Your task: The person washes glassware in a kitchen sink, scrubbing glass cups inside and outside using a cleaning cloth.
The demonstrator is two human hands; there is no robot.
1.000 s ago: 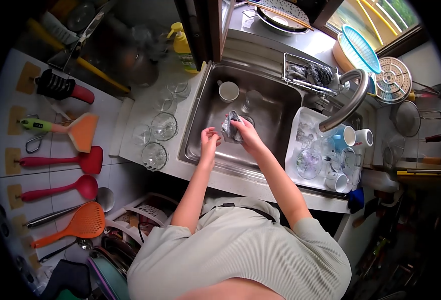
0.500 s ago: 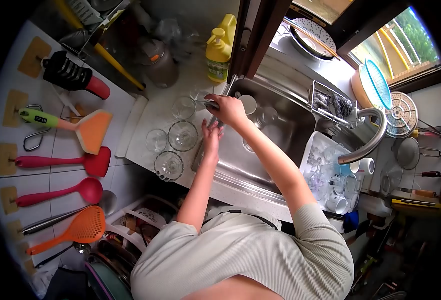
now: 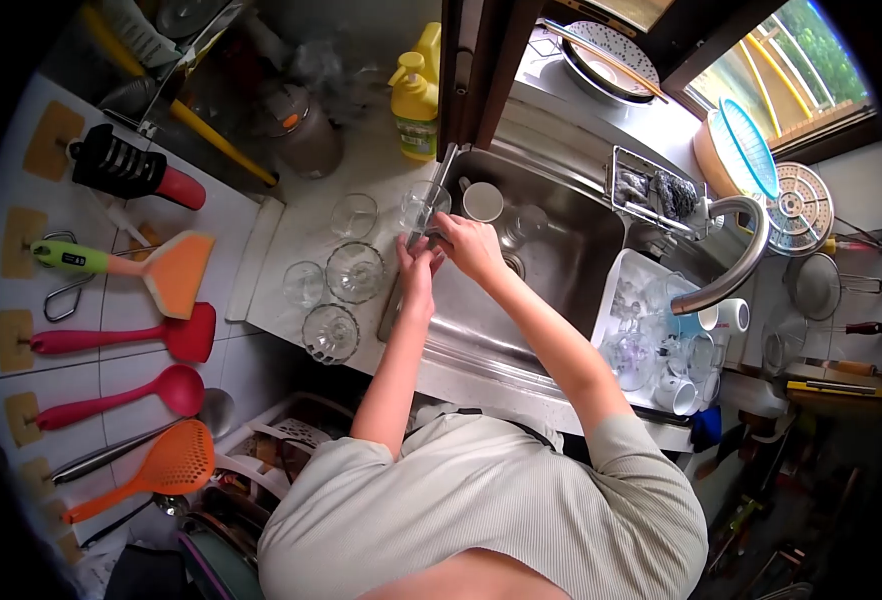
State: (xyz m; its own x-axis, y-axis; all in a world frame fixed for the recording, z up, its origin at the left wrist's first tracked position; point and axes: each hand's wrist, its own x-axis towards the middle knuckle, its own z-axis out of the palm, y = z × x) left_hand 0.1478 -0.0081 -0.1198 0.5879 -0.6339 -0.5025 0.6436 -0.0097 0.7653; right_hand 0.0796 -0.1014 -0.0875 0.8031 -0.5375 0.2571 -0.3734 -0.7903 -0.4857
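Observation:
My left hand (image 3: 417, 272) and my right hand (image 3: 469, 245) meet over the sink's left edge. Between their fingertips shows a small dark grey item (image 3: 431, 237), too hidden to name. The right fingers are closed on it; the left fingers are bent against it, their grip partly hidden. Just beyond the fingertips is a clear drinking glass (image 3: 424, 203); whether the hands touch it I cannot tell. On the counter to the left stand a plain glass (image 3: 354, 214), a smaller glass (image 3: 304, 284), a scalloped glass bowl (image 3: 355, 272) and another scalloped bowl (image 3: 331, 333).
A white mug (image 3: 482, 202) sits in the steel sink (image 3: 571, 265), beside a clear glass (image 3: 531, 222). Right of it are a curved faucet (image 3: 726, 290) and a white tray (image 3: 606, 300) of cups and glasses. A yellow pump bottle (image 3: 416, 110) stands behind the counter glasses.
Both hands have come together, the right moving slightly down toward my body. The clear glass beyond them shows nearer the sink edge. The whole view has shifted a little.

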